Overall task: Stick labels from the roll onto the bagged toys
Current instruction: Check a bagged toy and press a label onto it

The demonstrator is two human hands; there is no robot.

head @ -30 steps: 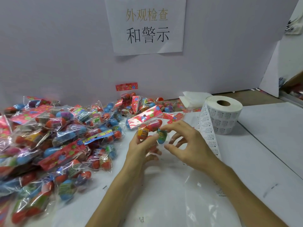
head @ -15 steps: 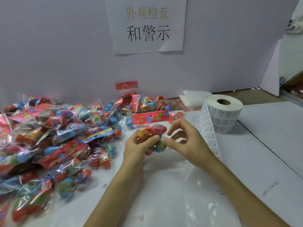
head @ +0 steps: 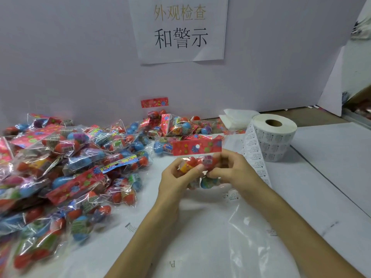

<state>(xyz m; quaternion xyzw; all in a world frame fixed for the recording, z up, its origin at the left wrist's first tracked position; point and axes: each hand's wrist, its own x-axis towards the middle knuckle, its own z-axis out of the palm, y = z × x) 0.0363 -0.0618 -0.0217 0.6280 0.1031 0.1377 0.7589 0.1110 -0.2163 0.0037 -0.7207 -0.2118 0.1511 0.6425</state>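
Head view: my left hand [head: 176, 177] and right hand [head: 234, 171] both pinch one bagged toy [head: 197, 149], held above the tabletop [head: 321, 177] just left of the label roll [head: 275, 135]. My grip is clamped on its film. I judge it light, crinkly and slippery, best held by the firm shapes inside.

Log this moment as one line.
left hand: grips bagged toy | right hand: pinches same bag | label roll: upright at right | label strip: trails behind right hand
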